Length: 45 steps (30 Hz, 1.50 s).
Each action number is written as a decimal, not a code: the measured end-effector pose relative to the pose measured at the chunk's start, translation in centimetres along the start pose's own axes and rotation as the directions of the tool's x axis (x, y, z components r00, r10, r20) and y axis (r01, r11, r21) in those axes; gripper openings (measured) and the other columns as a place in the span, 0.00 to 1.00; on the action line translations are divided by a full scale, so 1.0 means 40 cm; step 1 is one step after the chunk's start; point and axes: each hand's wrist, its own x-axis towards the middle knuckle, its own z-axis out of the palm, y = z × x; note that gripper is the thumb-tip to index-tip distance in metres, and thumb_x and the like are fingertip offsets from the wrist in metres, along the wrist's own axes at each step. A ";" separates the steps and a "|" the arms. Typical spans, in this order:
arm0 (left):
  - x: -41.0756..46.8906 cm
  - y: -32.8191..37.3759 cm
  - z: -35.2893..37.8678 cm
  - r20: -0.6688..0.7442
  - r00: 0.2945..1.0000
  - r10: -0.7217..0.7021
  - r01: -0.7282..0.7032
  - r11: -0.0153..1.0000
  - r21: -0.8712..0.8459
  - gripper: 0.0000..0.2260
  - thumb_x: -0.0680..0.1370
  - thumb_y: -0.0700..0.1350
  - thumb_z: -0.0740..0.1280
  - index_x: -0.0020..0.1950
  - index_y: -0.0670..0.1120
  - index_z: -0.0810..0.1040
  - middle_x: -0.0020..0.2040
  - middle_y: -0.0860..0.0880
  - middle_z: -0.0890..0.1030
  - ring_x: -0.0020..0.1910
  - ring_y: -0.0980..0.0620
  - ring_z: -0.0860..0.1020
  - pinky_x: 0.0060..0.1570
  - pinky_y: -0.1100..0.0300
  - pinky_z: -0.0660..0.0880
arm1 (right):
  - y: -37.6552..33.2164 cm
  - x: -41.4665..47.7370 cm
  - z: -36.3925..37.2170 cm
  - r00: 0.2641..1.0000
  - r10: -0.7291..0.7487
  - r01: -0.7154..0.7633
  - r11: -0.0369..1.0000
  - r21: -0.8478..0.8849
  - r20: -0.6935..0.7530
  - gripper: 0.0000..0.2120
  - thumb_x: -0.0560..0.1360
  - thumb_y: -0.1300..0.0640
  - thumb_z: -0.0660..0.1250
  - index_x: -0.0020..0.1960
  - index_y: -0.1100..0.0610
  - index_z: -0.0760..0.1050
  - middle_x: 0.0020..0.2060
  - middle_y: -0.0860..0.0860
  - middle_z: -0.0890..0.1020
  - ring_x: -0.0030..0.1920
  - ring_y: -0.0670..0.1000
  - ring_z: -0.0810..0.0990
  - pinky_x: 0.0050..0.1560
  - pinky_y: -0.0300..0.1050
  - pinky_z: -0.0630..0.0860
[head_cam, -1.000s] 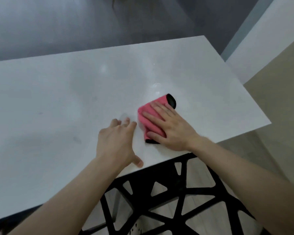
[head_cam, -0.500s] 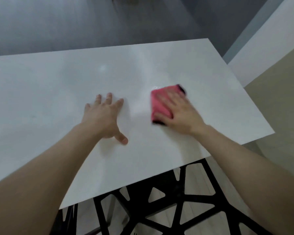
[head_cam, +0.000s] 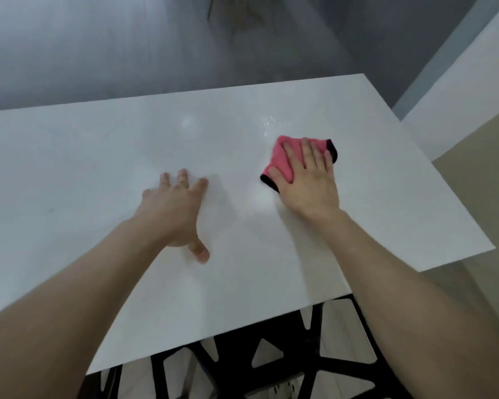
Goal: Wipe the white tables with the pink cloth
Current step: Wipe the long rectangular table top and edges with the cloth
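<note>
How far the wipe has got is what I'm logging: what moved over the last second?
The right hand pushed the cloth away from the near edge, farther across the table; the left hand slid forward too. Unchanged: both hands flat, right on the cloth, left on the table.

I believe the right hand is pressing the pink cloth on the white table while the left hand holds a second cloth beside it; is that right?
Not quite. The head view shows the left hand holding no cloth: it rests flat and bare on the white table, fingers spread. The right hand does press the pink cloth on the table.
</note>
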 end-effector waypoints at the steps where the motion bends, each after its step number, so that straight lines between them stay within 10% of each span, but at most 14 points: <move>1: 0.000 0.004 -0.005 0.001 1.000 -0.007 0.007 1.000 0.005 0.75 0.52 0.69 0.86 0.86 0.54 0.43 0.87 0.44 0.45 0.85 0.33 0.47 0.77 0.35 0.65 | -0.043 -0.011 0.020 0.999 -0.015 0.014 1.000 -0.014 -0.036 0.36 0.85 0.31 0.45 0.88 0.46 0.52 0.88 0.57 0.52 0.88 0.56 0.46 0.86 0.59 0.38; 6: -0.009 0.021 -0.050 -0.001 0.999 -0.037 0.037 0.996 -0.076 0.61 0.55 0.69 0.85 0.82 0.56 0.60 0.82 0.45 0.63 0.79 0.39 0.64 0.71 0.44 0.72 | -0.066 -0.092 -0.001 0.743 -0.658 0.648 0.753 0.117 0.121 0.35 0.84 0.30 0.50 0.88 0.41 0.49 0.88 0.50 0.49 0.88 0.50 0.42 0.86 0.55 0.37; 9: 0.021 0.024 -0.111 -0.061 0.987 -0.147 0.122 0.945 -0.302 0.44 0.63 0.65 0.84 0.76 0.56 0.73 0.73 0.48 0.77 0.68 0.44 0.76 0.66 0.50 0.74 | 0.111 0.095 -0.030 0.965 -0.251 0.248 0.967 0.057 0.069 0.38 0.83 0.28 0.51 0.88 0.43 0.52 0.88 0.53 0.52 0.88 0.53 0.47 0.86 0.55 0.38; 12: 0.066 0.047 -0.106 -0.127 0.957 -0.259 0.204 0.918 -0.339 0.56 0.58 0.62 0.88 0.82 0.56 0.66 0.74 0.45 0.74 0.68 0.40 0.77 0.65 0.47 0.77 | 0.161 0.156 -0.011 0.998 0.053 -0.053 0.999 -0.006 -0.015 0.38 0.83 0.32 0.42 0.88 0.48 0.52 0.87 0.59 0.54 0.87 0.58 0.49 0.86 0.61 0.41; 14: 0.088 0.075 -0.075 -0.111 0.963 -0.247 0.203 0.930 -0.308 0.61 0.55 0.61 0.89 0.83 0.58 0.63 0.75 0.45 0.71 0.70 0.38 0.74 0.66 0.41 0.77 | 0.086 0.084 0.000 0.974 -0.225 0.225 0.974 0.001 -0.026 0.37 0.84 0.33 0.42 0.88 0.48 0.54 0.87 0.58 0.56 0.87 0.57 0.50 0.86 0.59 0.41; 18: 0.103 0.087 -0.064 -0.069 0.960 -0.273 0.240 0.921 -0.307 0.63 0.53 0.62 0.89 0.83 0.60 0.62 0.75 0.48 0.70 0.70 0.38 0.72 0.64 0.39 0.78 | 0.104 0.049 -0.011 0.670 -0.733 0.731 0.679 0.065 0.121 0.33 0.85 0.33 0.50 0.88 0.41 0.52 0.88 0.51 0.52 0.88 0.52 0.46 0.87 0.55 0.39; 21: 0.096 0.094 -0.071 -0.084 0.952 -0.295 0.255 0.914 -0.314 0.63 0.54 0.61 0.89 0.84 0.60 0.62 0.76 0.50 0.71 0.71 0.39 0.72 0.65 0.42 0.76 | 0.177 0.195 -0.030 0.970 -0.240 0.240 0.971 -0.004 0.031 0.36 0.84 0.31 0.46 0.88 0.44 0.52 0.88 0.56 0.52 0.88 0.55 0.47 0.86 0.57 0.39; 23: 0.101 0.097 -0.075 -0.109 0.944 -0.312 0.269 0.918 -0.292 0.62 0.54 0.60 0.89 0.83 0.60 0.63 0.75 0.50 0.74 0.70 0.40 0.74 0.63 0.44 0.77 | 0.135 0.199 -0.015 0.993 -0.115 0.114 0.993 -0.019 -0.012 0.36 0.84 0.33 0.43 0.88 0.48 0.53 0.87 0.59 0.53 0.88 0.59 0.47 0.86 0.60 0.39; 28: 0.094 0.103 -0.086 -0.110 0.944 -0.312 0.283 0.934 -0.218 0.62 0.53 0.64 0.88 0.83 0.60 0.62 0.75 0.50 0.75 0.66 0.40 0.77 0.58 0.45 0.79 | 0.048 0.039 -0.006 0.458 -0.881 0.875 0.471 0.113 0.122 0.32 0.86 0.35 0.52 0.87 0.43 0.52 0.88 0.52 0.52 0.88 0.53 0.45 0.87 0.56 0.39; 33: 0.100 0.092 -0.078 -0.140 0.942 -0.304 0.270 0.938 -0.217 0.61 0.53 0.64 0.88 0.82 0.62 0.62 0.75 0.53 0.75 0.64 0.41 0.78 0.55 0.49 0.78 | 0.091 0.302 -0.018 0.963 -0.266 0.265 0.964 0.039 0.043 0.40 0.81 0.30 0.40 0.88 0.47 0.52 0.87 0.57 0.54 0.88 0.58 0.47 0.86 0.58 0.39; 35: 0.105 0.089 -0.073 -0.149 0.942 -0.302 0.266 0.939 -0.219 0.62 0.53 0.64 0.88 0.83 0.62 0.62 0.74 0.53 0.75 0.64 0.41 0.78 0.55 0.49 0.78 | 0.023 0.234 -0.011 0.940 -0.339 0.337 0.940 0.044 0.041 0.37 0.83 0.33 0.44 0.88 0.46 0.51 0.88 0.58 0.52 0.88 0.57 0.46 0.86 0.58 0.38; 39: 0.087 0.088 -0.069 -0.150 0.946 -0.288 0.256 0.946 -0.201 0.62 0.55 0.68 0.86 0.84 0.62 0.59 0.77 0.53 0.70 0.69 0.43 0.74 0.59 0.45 0.79 | 0.004 0.082 -0.016 0.471 -0.875 0.865 0.483 0.132 0.111 0.32 0.87 0.35 0.53 0.88 0.42 0.51 0.88 0.52 0.51 0.88 0.52 0.45 0.87 0.54 0.39; 43: 0.081 0.089 -0.072 -0.146 0.948 -0.284 0.254 0.947 -0.195 0.62 0.57 0.70 0.84 0.85 0.64 0.56 0.81 0.53 0.66 0.71 0.42 0.73 0.58 0.47 0.76 | 0.007 0.339 -0.045 0.908 -0.398 0.400 0.916 0.007 0.133 0.35 0.85 0.31 0.47 0.88 0.43 0.46 0.88 0.55 0.47 0.88 0.54 0.42 0.86 0.54 0.35; 45: 0.083 0.091 -0.078 -0.149 0.945 -0.293 0.263 0.945 -0.194 0.63 0.56 0.70 0.85 0.85 0.64 0.57 0.79 0.53 0.68 0.68 0.42 0.76 0.55 0.49 0.75 | -0.049 0.333 -0.021 0.959 -0.263 0.266 0.964 -0.012 0.106 0.35 0.87 0.34 0.47 0.89 0.47 0.47 0.88 0.58 0.48 0.88 0.57 0.43 0.85 0.57 0.35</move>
